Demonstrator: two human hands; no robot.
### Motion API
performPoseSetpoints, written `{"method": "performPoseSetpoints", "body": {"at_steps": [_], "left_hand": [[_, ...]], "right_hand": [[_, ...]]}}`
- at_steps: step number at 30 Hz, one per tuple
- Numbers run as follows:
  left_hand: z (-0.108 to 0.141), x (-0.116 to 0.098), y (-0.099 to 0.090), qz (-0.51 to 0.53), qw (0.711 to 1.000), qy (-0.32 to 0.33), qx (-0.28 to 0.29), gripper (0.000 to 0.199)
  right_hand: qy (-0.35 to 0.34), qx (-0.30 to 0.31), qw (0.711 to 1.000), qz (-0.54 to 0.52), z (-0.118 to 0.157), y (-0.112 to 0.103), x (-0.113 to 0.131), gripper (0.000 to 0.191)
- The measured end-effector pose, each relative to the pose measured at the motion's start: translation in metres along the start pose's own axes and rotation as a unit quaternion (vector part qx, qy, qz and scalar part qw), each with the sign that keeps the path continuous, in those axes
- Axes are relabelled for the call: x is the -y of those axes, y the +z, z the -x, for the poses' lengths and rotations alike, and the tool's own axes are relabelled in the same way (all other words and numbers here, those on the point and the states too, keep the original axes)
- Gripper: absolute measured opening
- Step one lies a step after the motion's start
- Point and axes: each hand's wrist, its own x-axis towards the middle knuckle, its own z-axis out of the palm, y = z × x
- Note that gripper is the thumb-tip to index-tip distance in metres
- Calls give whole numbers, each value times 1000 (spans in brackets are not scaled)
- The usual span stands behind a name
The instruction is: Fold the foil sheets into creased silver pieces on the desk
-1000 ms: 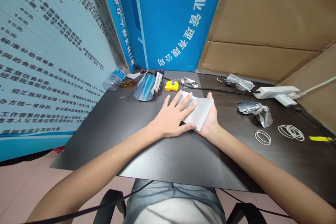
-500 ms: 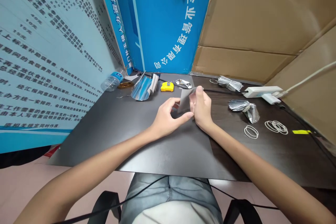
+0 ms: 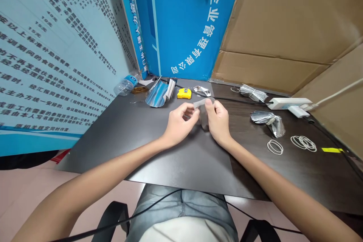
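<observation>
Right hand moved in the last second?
Yes, leftward: its fingertips now sit nearer the yellow gadget, which holds its place below the blue panel. The right hand has also turned.

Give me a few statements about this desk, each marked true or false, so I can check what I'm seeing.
1. The right hand holds a grey sheet. True.
2. The left hand lies spread flat. False: the left hand has curled fingers near the sheet.
3. The clear bottle has a blue label. True.
4. White bands lie left of the hands. False: the white bands lie to the right.
</observation>
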Motion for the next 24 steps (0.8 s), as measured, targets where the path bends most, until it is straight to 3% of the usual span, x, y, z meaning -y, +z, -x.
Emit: {"method": "performPoseSetpoints", "body": {"at_steps": [2,4,7,10,14,24], "left_hand": [[-5,1,-4,32,999,-16,-11,24],[-9,2,-9,60,998,-21,-11,27],[-10,2,-17,78,997,-19,12,32],[-8,1,-22,60,997,-22,46,33],[-7,2,-24,18,998,-10,60,33],[-8,5,-22,67,996,-39,46,30]], "right_hand": [[-23,-1,999,27,-1,-2,2,62],[-23,51,998,-1,-2,-6,4,49],[26,139,984,-113,-3,-11,8,45],[96,170,966,-167,-2,-13,11,48],[116,147,970,-154,1,-11,11,38],[92,108,982,-123,4,-7,11,36]]}}
